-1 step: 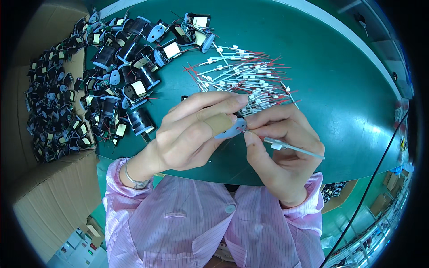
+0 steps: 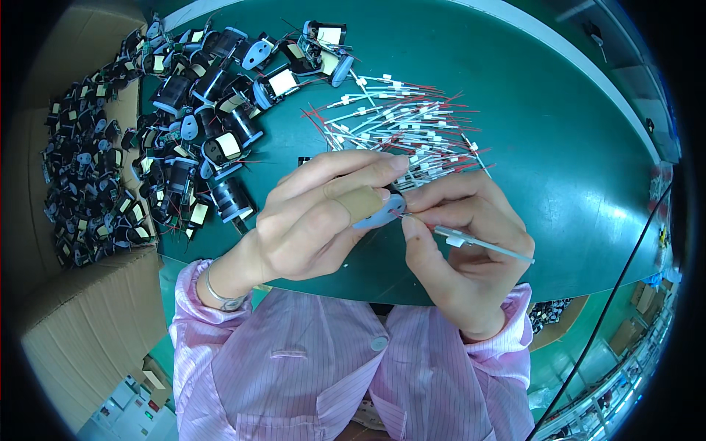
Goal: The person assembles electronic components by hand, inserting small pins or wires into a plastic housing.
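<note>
My left hand (image 2: pixel 316 213), with a tan bandage (image 2: pixel 359 204) round one finger, is closed on a part with a grey oval end plate (image 2: pixel 384 213); its body is hidden by my fingers. The plate faces right and has small holes. Close against it, my right hand (image 2: pixel 474 246) pinches the wire end of a thin lead (image 2: pixel 489 248), whose pale strip and white tab stick out to the right across the palm. A bit of red wire shows between fingertips and plate. Beyond my hands lies a pile of similar red-wired leads (image 2: pixel 415 125).
Black cylindrical units (image 2: pixel 232 198) with grey oval plates and cream pads are heaped on the green table (image 2: pixel 573 184) at the left. A cardboard box (image 2: pixel 88 316) there holds many more. A black cable (image 2: pixel 607 309) runs down the right; another box (image 2: pixel 562 327) stands below the table edge.
</note>
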{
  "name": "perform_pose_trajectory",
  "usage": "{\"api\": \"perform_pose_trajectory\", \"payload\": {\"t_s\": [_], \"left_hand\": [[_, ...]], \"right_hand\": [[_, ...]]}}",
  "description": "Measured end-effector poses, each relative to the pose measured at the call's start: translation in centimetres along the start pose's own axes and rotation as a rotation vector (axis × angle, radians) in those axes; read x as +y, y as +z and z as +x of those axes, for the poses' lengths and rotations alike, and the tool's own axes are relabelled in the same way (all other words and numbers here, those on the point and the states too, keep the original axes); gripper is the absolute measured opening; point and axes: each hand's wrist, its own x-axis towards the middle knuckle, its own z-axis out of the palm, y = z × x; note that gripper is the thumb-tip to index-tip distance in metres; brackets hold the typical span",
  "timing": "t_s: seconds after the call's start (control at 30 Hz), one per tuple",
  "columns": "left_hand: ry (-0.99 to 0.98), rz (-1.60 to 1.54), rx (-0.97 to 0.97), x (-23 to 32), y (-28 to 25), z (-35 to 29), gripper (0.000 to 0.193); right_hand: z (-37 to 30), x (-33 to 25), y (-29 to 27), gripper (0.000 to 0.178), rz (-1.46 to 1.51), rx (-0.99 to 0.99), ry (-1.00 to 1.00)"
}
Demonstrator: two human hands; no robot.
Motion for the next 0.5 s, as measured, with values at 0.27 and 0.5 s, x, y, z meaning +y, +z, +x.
{"api": "perform_pose_trajectory", "payload": {"t_s": [0.27, 0.5], "left_hand": [[-0.012, -0.016, -0.073, 0.07, -0.61, 0.1, 0.042], [-0.009, 0.004, -0.066, 0.11, -0.46, 0.01, 0.043]], "right_hand": [[-0.05, -0.1, -0.04, 0.015, -0.015, 0.001, 0.001], [-0.27, -0.09, 0.45, 0.015, -0.062, 0.032, -0.046]]}}
